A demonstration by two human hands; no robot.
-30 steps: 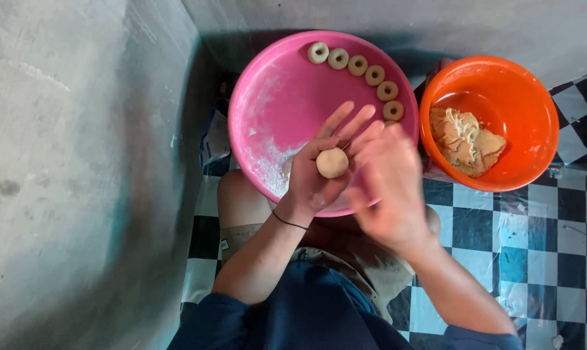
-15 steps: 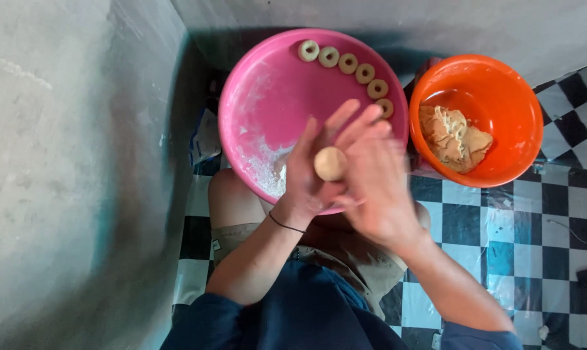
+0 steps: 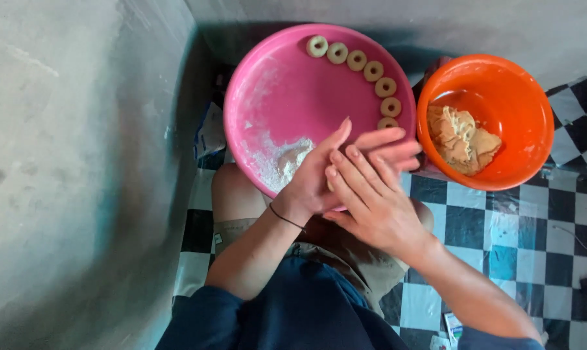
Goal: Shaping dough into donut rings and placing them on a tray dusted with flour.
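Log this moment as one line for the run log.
left hand under right hand, palms pressed together | over pink basin | ring-shaped pieces along rim | orange bowl holds dough

Grey concrete wall (image 3: 79,162), checkered floor (image 3: 533,240)

Orange bowl (image 3: 485,97) at right, on the checkered floor, touching the pink basin; it holds a lump of beige dough (image 3: 462,139). Black-and-white checkered floor covering (image 3: 527,227) extends right and under the seated person. Grey concrete wall (image 3: 73,162) fills the left side, stained and scuffed. A second grey surface (image 3: 501,26) runs along the top. Small printed packet (image 3: 454,327) lies on the floor near the bottom edge. A thin dark cord (image 3: 575,236) crosses the tiles at far right
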